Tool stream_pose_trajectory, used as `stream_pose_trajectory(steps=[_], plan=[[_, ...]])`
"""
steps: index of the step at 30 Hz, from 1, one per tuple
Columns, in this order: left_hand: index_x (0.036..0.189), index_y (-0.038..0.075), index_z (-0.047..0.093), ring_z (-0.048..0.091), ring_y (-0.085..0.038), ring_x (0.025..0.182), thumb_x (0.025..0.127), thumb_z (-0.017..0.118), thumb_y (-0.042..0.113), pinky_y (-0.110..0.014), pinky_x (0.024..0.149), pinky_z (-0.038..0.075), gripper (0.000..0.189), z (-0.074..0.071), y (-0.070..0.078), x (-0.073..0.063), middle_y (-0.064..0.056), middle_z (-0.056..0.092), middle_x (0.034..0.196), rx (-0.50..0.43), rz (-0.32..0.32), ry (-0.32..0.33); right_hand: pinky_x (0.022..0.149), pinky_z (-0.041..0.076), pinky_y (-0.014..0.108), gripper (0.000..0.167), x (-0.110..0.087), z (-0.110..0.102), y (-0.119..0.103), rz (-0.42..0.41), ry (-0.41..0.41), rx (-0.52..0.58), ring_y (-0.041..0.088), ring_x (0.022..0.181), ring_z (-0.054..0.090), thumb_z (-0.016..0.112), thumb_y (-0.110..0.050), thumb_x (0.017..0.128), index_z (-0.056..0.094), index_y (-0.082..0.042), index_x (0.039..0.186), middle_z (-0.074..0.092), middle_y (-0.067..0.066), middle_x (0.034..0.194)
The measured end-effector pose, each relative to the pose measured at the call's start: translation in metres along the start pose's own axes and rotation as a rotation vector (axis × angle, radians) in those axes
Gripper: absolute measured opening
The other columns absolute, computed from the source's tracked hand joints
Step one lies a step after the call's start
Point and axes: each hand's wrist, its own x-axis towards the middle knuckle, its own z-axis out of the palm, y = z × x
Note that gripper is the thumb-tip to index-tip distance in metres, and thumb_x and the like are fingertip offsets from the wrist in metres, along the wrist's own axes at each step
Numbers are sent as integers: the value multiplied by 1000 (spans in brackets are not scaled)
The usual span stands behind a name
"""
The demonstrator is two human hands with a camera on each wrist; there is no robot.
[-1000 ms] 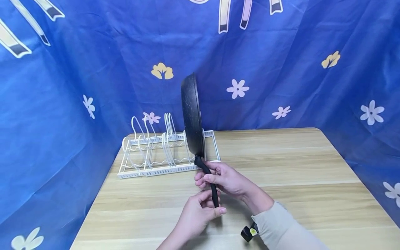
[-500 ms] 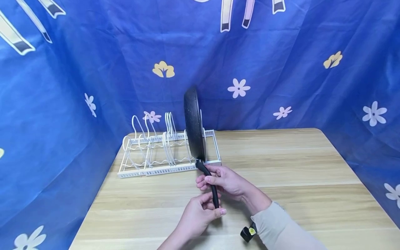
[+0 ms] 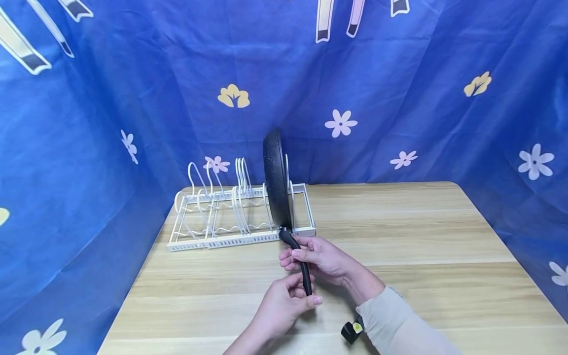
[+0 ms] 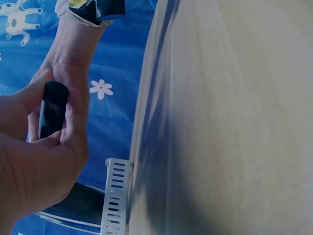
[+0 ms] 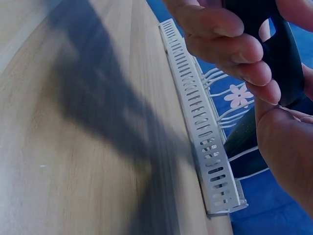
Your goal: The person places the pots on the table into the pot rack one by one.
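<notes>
A black frying pan (image 3: pixel 276 182) stands on edge at the right end of a white wire rack (image 3: pixel 246 240), between its upright wire loops. Its handle (image 3: pixel 304 271) slants toward me over the table. My right hand (image 3: pixel 326 259) pinches the handle near the pan, thumb on top and fingers beyond. Lower down, my left hand (image 3: pixel 284 303) holds the handle's end between thumb and curled fingers. The left wrist view shows the rounded handle end (image 4: pixel 53 107) in the left fingers. Part of the pan (image 5: pixel 244 147) shows behind the rack's slotted rail (image 5: pixel 195 117) in the right wrist view.
The rack's other wire loops (image 3: pixel 239 212) stand to the left of the pan. Wood-grain tabletop (image 3: pixel 399 231) extends right and in front. A blue patterned cloth (image 3: pixel 377 88) hangs behind and at both sides. A black strapped device (image 3: pixel 352 331) hangs by the right sleeve.
The frying pan has come down into the rack, its top edge now lower. Both hands keep their hold on the handle and have shifted only slightly.
</notes>
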Motion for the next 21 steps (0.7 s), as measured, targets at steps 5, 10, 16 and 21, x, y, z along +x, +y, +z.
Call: stream_pose_trajectory(steps=[5, 10, 16, 21], plan=[[125, -6, 70, 70, -9, 84, 86, 92, 17, -19, 69, 56, 50, 1, 2, 3, -7, 77, 99, 65, 11, -10, 105, 60, 25, 51, 0, -2, 0, 11, -8, 37, 10, 110, 77, 54, -3, 110, 36, 10, 156, 77, 3, 121], [124, -5, 66, 65, -8, 82, 96, 83, 23, -19, 69, 54, 43, -2, 2, 6, -5, 72, 97, 133, 33, -29, 104, 61, 26, 35, 1, -4, 0, 30, -1, 42, 10, 111, 77, 55, -4, 111, 47, 0, 145, 78, 1, 121], [124, -5, 60, 66, -13, 89, 107, 68, 20, -26, 75, 62, 31, -7, 3, 12, -13, 71, 106, 22, -6, -91, 101, 62, 26, 47, 1, -6, 1, 52, 69, -4, 8, 109, 77, 58, -2, 109, 42, 9, 151, 78, 1, 120], [125, -6, 55, 68, -16, 84, 105, 70, 13, -40, 76, 68, 31, -10, 3, 17, -11, 67, 102, 5, -36, -108, 104, 60, 25, 58, -1, -6, 1, 61, 164, -140, 8, 109, 76, 62, -8, 107, 39, 16, 155, 74, 20, 131]])
